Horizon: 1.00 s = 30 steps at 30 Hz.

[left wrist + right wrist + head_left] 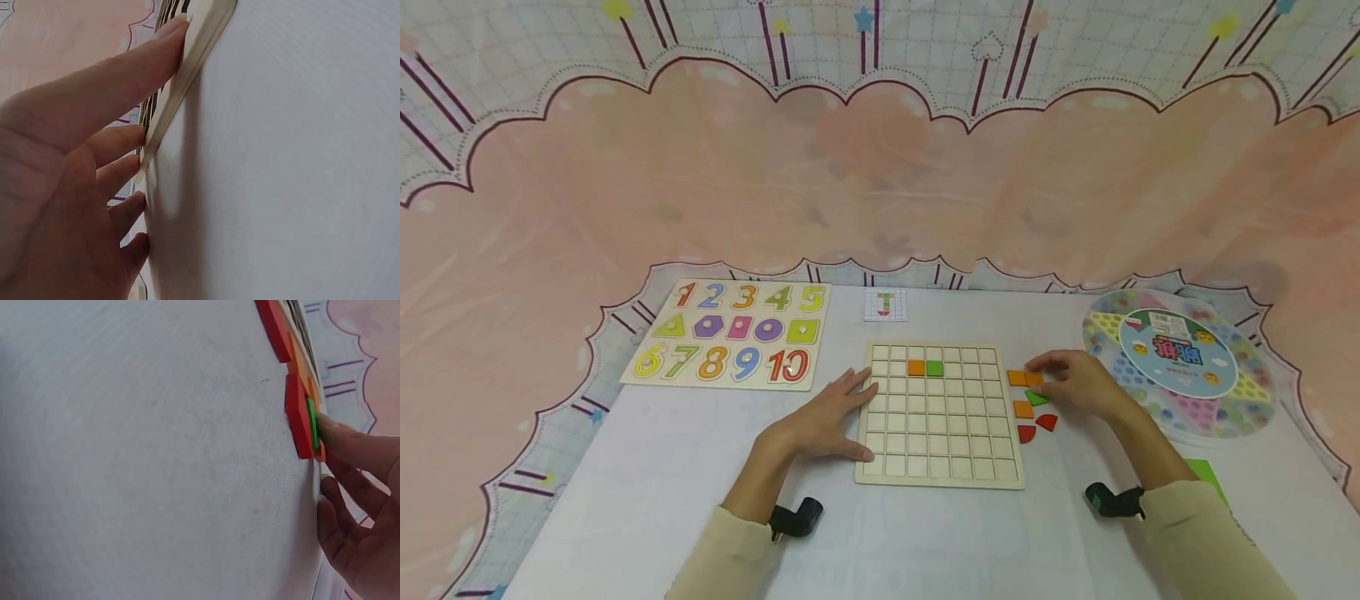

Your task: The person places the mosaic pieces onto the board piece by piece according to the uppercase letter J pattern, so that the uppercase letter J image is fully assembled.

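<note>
A wooden grid board (938,477) lies flat on the table, with an orange square tile (916,367) and a green square tile (934,368) side by side in an upper row. My left hand (820,421) rests on the board's left edge, fingers and thumb spread. In the left wrist view, its thumb (144,53) touches the board's rim. Right of the board, my right hand (1078,383) pinches an orange square tile (1034,379) between thumb and forefinger. Around it lie another orange tile (1017,378), a green piece (1037,397), a lower orange square (1023,409) and two red rounded pieces (1046,423).
A small pattern card (886,305) lies behind the board. The number and shape puzzle (724,335) is at the left. A round game board (1180,367) in clear wrapping stands to the right, near a green sheet (1207,478) partly under the right sleeve.
</note>
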Tool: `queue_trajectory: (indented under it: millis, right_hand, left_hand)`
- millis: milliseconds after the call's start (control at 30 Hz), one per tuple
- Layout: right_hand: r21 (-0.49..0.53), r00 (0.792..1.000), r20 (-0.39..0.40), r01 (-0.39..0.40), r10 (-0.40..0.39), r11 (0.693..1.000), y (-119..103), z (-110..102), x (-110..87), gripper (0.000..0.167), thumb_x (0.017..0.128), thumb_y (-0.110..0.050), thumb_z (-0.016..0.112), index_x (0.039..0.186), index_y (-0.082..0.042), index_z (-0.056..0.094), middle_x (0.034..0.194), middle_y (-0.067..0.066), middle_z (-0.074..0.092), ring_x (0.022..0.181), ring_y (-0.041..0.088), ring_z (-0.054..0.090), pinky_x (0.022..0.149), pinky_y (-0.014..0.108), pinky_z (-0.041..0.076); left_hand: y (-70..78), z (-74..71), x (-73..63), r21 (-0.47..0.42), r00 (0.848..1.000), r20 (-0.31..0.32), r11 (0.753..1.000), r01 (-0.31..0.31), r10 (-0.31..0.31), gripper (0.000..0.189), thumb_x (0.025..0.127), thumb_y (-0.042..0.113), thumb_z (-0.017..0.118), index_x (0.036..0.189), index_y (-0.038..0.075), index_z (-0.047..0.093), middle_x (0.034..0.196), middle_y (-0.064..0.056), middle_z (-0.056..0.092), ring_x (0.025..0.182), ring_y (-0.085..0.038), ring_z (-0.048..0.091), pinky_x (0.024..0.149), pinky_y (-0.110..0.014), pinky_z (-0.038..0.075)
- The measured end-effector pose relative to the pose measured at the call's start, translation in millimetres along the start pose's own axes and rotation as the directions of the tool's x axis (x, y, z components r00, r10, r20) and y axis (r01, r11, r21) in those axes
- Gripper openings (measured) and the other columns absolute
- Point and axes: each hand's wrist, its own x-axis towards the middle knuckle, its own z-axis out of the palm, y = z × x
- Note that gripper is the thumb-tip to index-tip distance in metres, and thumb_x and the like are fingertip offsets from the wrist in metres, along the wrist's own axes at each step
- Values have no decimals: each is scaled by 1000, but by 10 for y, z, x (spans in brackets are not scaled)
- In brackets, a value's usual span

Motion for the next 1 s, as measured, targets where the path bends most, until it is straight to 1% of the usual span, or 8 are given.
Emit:
queue_trajectory:
  millis: [100, 300, 433, 600, 667, 767, 900, 1000]
  right_hand:
    - [-3, 1000, -9, -13, 13, 1000, 15, 3, -4, 28, 93, -13, 72, 120, -8, 73, 133, 21, 66, 124, 38, 55, 107, 56, 49]
    - [-4, 999, -25, -21, 21, 1000, 32, 4, 1, 21, 92, -12, 74, 111, -7, 77, 121, 18, 72, 113, 34, 58, 99, 49, 52]
    - [-7, 999, -35, -2, 1, 1000, 24, -3, -6, 17, 91, -10, 74, 107, -7, 78, 116, 17, 74, 108, 31, 60, 95, 43, 53]
    - [3, 998, -40, 47, -47, 999, 6, -5, 2, 14, 90, -6, 74, 104, -6, 78, 113, 17, 74, 104, 28, 62, 91, 35, 54]
    - [7, 998, -34, 59, -59, 998, 0, -2, 18, 14, 90, -6, 75, 103, -5, 79, 111, 17, 75, 102, 27, 63, 89, 31, 54]
    - [22, 998, -22, 53, -53, 998, 3, -2, 55, 14, 89, -6, 76, 103, -7, 80, 111, 15, 75, 102, 26, 64, 87, 27, 54]
    - [30, 999, 0, 33, -33, 999, 25, -41, 72, 14, 90, -10, 76, 103, -10, 81, 112, 12, 75, 104, 25, 64, 87, 26, 54]
    - [44, 1000, 20, 20, -21, 999, 32, -104, 40, 16, 92, -19, 76, 106, -12, 80, 115, 11, 76, 103, 23, 64, 85, 26, 54]
  left_hand:
    - [18, -14, 5, 0, 1000, 3, 1000, -1, 1, 103, 76, 34, 89, 159, 6, 35, 174, -10, 14, 162, -39, 8, 130, -62, 17]
    - [42, -24, 17, -2, 1000, 8, 1000, -1, 1, 102, 76, 33, 89, 159, 6, 35, 174, -11, 14, 162, -39, 7, 130, -62, 17]
    - [45, -15, 24, -4, 1000, 5, 1000, -2, 2, 103, 76, 34, 89, 158, 6, 35, 174, -11, 15, 162, -39, 8, 129, -63, 18]
    - [25, 5, 23, 14, 1000, 2, 1000, 6, -6, 102, 76, 34, 89, 158, 7, 36, 173, -11, 16, 162, -39, 9, 129, -62, 20]
    - [19, 8, 11, 17, 1000, 2, 1000, 13, -13, 102, 76, 34, 90, 158, 7, 37, 174, -11, 16, 162, -38, 9, 130, -61, 19]
    - [17, 8, -9, 8, 1000, -3, 1000, 21, -21, 102, 75, 33, 90, 158, 7, 37, 174, -11, 16, 162, -38, 8, 131, -60, 16]
    - [19, 5, -15, -11, 1000, -9, 1000, 21, -21, 101, 75, 31, 90, 158, 6, 37, 174, -11, 16, 162, -38, 8, 130, -61, 16]
    - [24, 8, -2, -11, 1000, -6, 1000, 10, -10, 101, 75, 32, 90, 158, 6, 37, 173, -11, 17, 162, -39, 8, 130, -62, 17]
